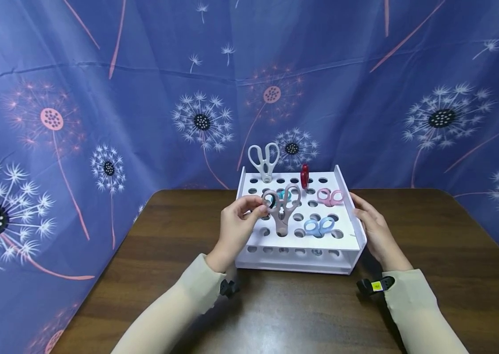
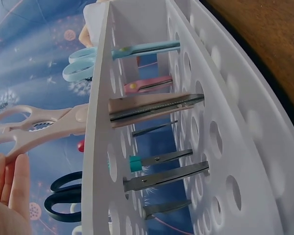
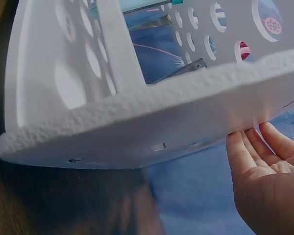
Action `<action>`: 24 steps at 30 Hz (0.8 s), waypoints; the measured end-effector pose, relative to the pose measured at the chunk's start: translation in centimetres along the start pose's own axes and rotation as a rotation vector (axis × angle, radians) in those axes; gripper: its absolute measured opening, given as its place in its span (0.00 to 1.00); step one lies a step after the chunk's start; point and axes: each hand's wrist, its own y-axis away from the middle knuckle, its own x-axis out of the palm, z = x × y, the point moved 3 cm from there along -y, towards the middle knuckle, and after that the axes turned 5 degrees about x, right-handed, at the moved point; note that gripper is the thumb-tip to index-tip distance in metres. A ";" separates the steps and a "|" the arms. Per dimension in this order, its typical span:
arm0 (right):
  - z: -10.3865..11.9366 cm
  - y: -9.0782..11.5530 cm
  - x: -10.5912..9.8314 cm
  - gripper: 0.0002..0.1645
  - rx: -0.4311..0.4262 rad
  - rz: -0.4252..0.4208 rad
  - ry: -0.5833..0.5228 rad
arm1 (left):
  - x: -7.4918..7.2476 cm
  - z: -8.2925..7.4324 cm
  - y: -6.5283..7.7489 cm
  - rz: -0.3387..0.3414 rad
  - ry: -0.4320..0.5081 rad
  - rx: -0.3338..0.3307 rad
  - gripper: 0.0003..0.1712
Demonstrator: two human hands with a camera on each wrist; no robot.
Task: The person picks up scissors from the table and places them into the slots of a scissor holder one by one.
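My left hand (image 1: 237, 227) pinches the left handle loop of a pair of pinkish-beige scissors (image 1: 282, 226). These stand upright in a front hole of a white two-tier rack (image 1: 285, 241); the left wrist view shows their blades running down through the top board, tips at a hole in the lower board. On the other side, my right hand (image 1: 378, 233) rests its fingertips against the outside of the rack's right side panel (image 3: 186, 127), fingers fairly straight. Close by stand light blue scissors (image 1: 318, 232) and dark-handled scissors (image 2: 63, 198), each in a hole.
White scissors (image 1: 266, 176) stand at the back left of the rack, red-handled ones (image 1: 304, 177) at the back middle, pink ones (image 1: 330, 201) to the right. Teal scissors (image 2: 135, 163) sit behind the beige pair. A brown wooden table (image 1: 294, 314) bears the rack; a blue dandelion-print cloth (image 1: 152, 123) hangs behind.
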 end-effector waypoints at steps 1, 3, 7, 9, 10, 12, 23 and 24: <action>0.0 0.0 0.0 0.30 0.001 0.000 0.003 | 0.0 0.0 0.0 0.004 -0.012 0.002 0.08; 0.0 0.0 0.1 0.31 -0.002 -0.002 0.012 | 0.1 -0.2 0.1 0.012 -0.034 0.003 0.07; -0.1 0.2 0.2 0.31 -0.003 -0.007 0.025 | 0.3 -0.2 0.0 0.013 -0.041 -0.009 0.07; -0.1 0.3 0.3 0.31 -0.005 -0.011 0.032 | 0.3 -0.1 -0.1 0.008 -0.044 -0.025 0.07; -0.1 0.3 0.3 0.31 -0.003 -0.011 0.034 | 0.3 0.0 -0.1 0.006 -0.049 -0.032 0.07; -0.1 0.3 0.4 0.32 -0.004 -0.017 0.040 | 0.2 0.1 -0.1 0.007 -0.053 -0.045 0.08; -0.1 0.3 0.6 0.33 -0.001 -0.026 0.071 | -0.6 0.3 -0.4 0.064 -0.030 -0.063 0.10; -0.1 0.3 0.6 0.33 0.002 -0.027 0.071 | -0.7 0.3 -0.4 0.077 -0.035 -0.062 0.10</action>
